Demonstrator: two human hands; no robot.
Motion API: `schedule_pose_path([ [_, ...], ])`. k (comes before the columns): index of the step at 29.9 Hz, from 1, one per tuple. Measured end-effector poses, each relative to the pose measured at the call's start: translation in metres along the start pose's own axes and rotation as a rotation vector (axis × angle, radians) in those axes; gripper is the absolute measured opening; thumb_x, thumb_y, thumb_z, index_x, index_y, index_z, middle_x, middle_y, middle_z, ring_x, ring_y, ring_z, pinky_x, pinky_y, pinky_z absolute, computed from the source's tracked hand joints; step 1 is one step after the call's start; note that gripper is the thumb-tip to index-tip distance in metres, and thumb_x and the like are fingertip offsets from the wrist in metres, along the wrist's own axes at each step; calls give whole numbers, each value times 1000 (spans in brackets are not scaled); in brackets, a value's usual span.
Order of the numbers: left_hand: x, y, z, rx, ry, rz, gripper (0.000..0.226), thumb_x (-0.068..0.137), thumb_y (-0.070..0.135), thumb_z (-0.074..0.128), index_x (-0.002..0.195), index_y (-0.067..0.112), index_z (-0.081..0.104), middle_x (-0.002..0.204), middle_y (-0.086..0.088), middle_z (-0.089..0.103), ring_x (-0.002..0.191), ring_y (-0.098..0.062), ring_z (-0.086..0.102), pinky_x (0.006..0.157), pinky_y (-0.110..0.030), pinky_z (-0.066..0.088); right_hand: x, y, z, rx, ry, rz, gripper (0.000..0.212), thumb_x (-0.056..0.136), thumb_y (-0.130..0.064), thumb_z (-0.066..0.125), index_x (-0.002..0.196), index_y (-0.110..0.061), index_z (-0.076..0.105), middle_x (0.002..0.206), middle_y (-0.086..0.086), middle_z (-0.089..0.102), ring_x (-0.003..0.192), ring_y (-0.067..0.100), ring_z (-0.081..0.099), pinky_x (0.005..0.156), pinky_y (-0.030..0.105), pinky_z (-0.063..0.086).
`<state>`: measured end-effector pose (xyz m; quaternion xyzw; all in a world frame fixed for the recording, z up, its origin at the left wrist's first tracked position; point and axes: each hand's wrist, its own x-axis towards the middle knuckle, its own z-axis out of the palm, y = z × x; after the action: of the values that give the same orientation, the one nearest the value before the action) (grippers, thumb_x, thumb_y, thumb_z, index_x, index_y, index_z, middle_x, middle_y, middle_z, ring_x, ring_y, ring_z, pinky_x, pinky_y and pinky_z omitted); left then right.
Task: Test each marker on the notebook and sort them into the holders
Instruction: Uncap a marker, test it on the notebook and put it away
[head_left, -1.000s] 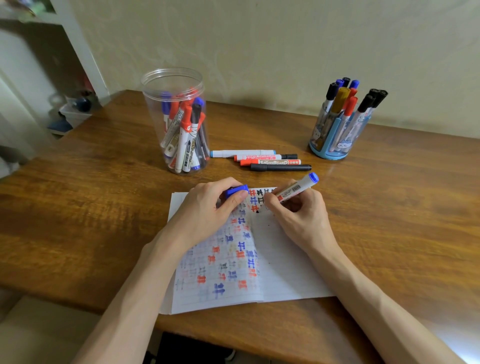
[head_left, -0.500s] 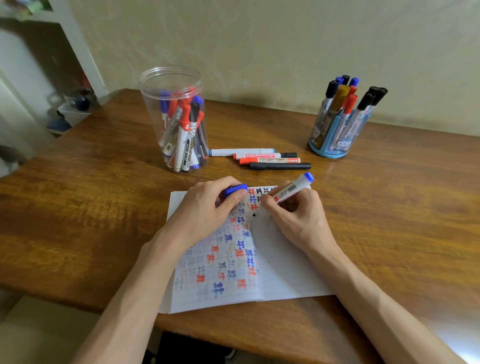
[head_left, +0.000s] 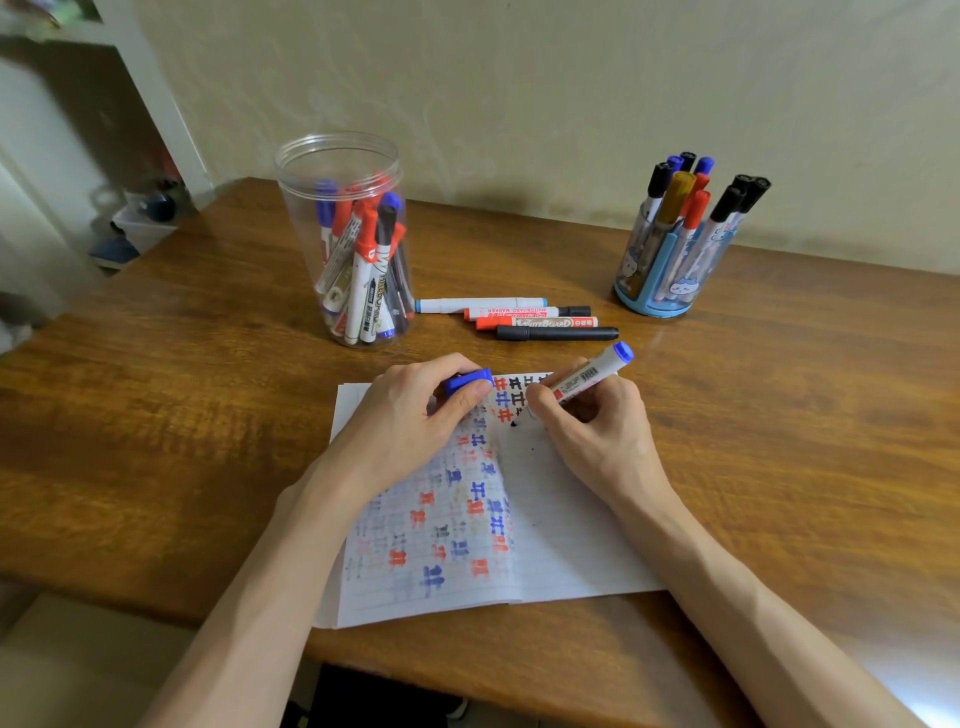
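Since the prior frame, the tail end of the blue marker (head_left: 583, 376) has swung slightly toward 3 o'clock. The right hand (head_left: 597, 431) grasps it in curled fingers, tip end down over the 12 o'clock edge of the notebook (head_left: 561, 530). The left hand (head_left: 410, 421) pinches the blue cap (head_left: 467, 381) at 11 o'clock.

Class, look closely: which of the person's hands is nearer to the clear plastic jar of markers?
Left. The left hand, pinching a blue cap, is just in front of the clear jar. The right hand, holding a marker, is farther right across the notebook.
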<state>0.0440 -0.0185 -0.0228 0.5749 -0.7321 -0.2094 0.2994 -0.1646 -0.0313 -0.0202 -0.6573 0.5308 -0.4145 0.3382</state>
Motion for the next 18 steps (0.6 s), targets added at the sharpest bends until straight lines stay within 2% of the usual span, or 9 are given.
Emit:
schedule_pose_path([
  [2,0,1,0,-1,3,1,29,101,46,50,121,32,65,100,21,66,97,1,63,77,-19,51,-1,0,1,3,3,-13,17,95,-22,72,80,-15,71,74,-5,74,74,11,72,70,36,60],
  [5,-1,1,0,-2,6,2,29,101,47,50,121,32,65,98,22,65,97,1,63,78,-21,53,-1,-2,0,-13,-22,-38,15,95,-22,73,82,-15,70,73,-8,72,72,7,71,64,27,58],
  [8,-1,2,0,-10,13,11,31,99,48,50,122,32,64,104,20,67,100,1,63,80,-23,55,-1,-1,-1,-44,-76,-6,18,93,-21,71,77,-14,69,68,-2,70,62,7,66,57,33,54],
  [10,0,3,0,-35,36,34,26,99,42,56,123,33,64,108,20,66,105,2,61,83,-20,54,0,0,-1,-30,-82,4,17,93,-21,71,78,-15,69,68,-3,70,62,6,65,54,30,51],
  [12,0,4,-1,-66,67,77,25,98,30,64,123,31,66,112,20,64,110,2,59,86,-16,52,0,-1,-2,41,-47,-10,10,94,-18,72,84,-15,71,74,-5,72,70,6,70,61,24,54],
  [14,1,5,-1,-92,76,102,28,96,22,68,124,29,68,113,22,60,113,2,56,86,-12,50,1,-3,-5,151,-8,-3,5,95,-15,75,93,-12,71,83,1,75,76,11,74,68,27,60],
  [18,2,5,0,-84,94,113,36,93,17,71,128,26,70,109,26,53,112,8,52,82,-6,47,-1,-8,-12,394,1,92,17,96,-26,77,101,-11,70,75,16,70,61,19,61,59,32,52],
])
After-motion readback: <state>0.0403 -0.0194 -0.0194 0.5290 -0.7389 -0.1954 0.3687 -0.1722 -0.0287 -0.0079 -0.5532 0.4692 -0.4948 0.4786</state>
